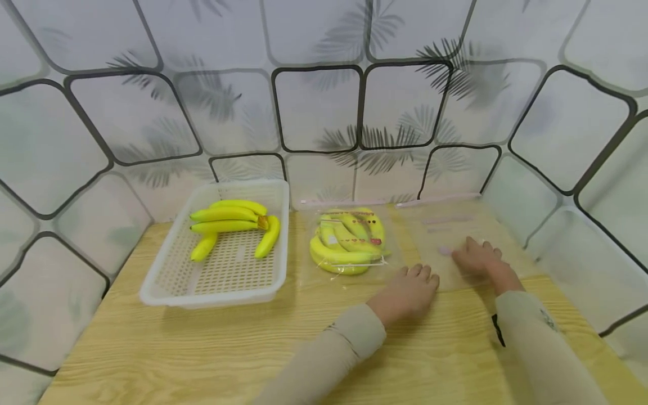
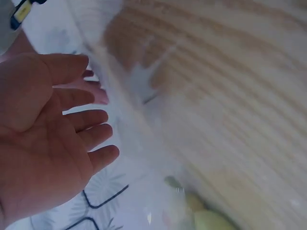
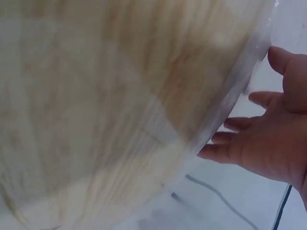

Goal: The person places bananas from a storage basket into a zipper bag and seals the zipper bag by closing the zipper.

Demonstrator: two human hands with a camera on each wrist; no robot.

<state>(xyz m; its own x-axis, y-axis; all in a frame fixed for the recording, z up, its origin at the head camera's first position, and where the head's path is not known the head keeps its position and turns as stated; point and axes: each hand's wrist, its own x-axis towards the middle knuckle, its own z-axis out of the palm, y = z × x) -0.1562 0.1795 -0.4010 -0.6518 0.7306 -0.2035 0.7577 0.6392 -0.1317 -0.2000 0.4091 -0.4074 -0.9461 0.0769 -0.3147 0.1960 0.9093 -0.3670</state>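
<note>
A clear plastic zip bag (image 1: 425, 225) with printed marks lies flat at the back right of the wooden table. My right hand (image 1: 481, 261) rests on it, and its fingers (image 3: 240, 123) look spread and loosely bent against the film in the right wrist view. By the bag's front edge is my left hand (image 1: 409, 292). In the left wrist view the left hand (image 2: 57, 110) shows its palm and loosely extended fingers, with nothing held. To its left lies a second clear bag with bananas (image 1: 349, 256) inside.
On the left stands a white perforated basket (image 1: 177, 281) holding several yellow bananas (image 1: 228, 214). Patterned cloth walls (image 1: 319, 107) close off the back and sides of the table (image 1: 212, 349). The filled bag borders the flat one.
</note>
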